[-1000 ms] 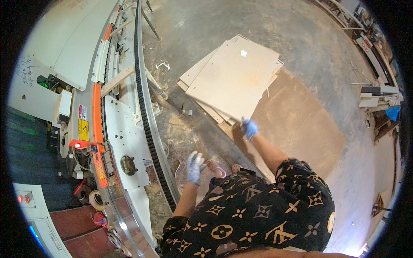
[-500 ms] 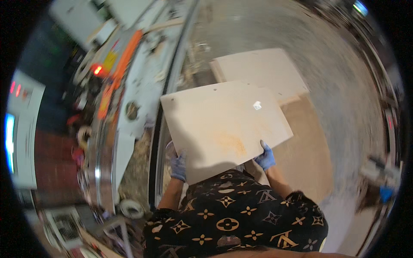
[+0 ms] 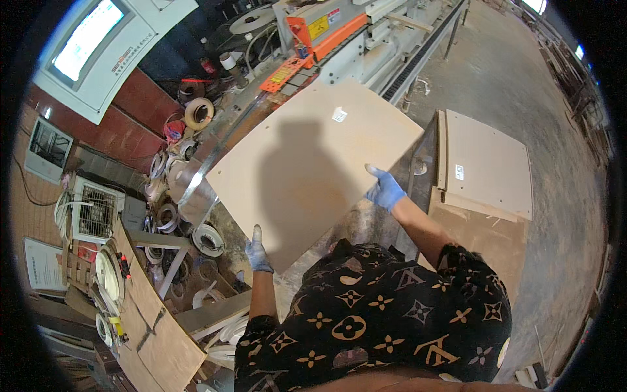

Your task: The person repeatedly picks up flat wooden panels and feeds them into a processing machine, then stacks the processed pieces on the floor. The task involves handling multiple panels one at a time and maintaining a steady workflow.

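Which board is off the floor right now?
The large tan board, held by left hand and right hand. The other boards lie stacked on the floor.

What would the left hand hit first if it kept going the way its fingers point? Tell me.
Likely the board itself: the left hand grips its near edge, fingers pointing up across it. Beyond lies the machine, but depth is unclear.

— What sort of place is this?
— A woodworking shop — a long edge-banding machine, coils of edging tape, a stack of cut panels on the dusty concrete floor.
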Demonstrator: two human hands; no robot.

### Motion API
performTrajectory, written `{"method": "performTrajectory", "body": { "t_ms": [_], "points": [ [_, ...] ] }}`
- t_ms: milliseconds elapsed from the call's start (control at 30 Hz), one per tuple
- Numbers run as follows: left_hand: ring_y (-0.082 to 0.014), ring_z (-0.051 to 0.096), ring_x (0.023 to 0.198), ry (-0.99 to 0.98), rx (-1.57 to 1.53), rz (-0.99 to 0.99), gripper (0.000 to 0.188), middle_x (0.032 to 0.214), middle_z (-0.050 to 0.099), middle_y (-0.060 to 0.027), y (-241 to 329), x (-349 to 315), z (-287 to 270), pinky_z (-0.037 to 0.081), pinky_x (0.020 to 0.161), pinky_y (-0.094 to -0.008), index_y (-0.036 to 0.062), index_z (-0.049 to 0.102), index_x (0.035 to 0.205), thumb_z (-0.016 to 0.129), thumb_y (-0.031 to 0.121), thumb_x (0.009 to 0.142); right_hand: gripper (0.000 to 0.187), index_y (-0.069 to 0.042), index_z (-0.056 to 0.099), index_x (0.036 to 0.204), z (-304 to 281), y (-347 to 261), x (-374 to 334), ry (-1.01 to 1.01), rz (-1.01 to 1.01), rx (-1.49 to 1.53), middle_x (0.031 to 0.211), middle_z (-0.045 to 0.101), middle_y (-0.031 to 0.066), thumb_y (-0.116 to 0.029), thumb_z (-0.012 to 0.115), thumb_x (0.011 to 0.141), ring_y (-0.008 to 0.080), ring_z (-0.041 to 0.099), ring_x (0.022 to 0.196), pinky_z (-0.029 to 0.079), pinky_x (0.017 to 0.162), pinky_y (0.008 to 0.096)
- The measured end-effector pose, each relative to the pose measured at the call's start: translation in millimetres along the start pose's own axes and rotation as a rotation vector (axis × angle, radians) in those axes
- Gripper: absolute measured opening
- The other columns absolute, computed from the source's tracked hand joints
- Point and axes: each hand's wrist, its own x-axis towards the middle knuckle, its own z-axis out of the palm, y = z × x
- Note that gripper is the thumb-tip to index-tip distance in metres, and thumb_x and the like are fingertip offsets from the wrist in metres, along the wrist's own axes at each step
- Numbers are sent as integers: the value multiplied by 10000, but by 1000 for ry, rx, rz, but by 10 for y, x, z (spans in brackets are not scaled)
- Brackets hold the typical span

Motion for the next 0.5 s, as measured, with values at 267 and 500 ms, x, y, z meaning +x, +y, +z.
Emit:
{"method": "performTrajectory", "body": {
  "t_ms": [267,500],
  "points": [
    [-266,573,952,24,-105,-48,604,1157,548,-134,-183,778,-137,509,779,-394,15,460,1266,671,352,811,497,-118,423,1301,823,205,706,-32,-99,-6,1341,433,126,-305,575,865,284,553,1072,503,877,445],
    [-304,508,1087,-130,-362,-307,574,1260,494,-138,-52,1195,-5,430,914,-459,46,409,1312,502,426,892,559,-163,467,1295,1146,220,872,-52,-192,-181,1357,420,102,-374,636,806,271,466,1168,444,899,425]
  ]
}}
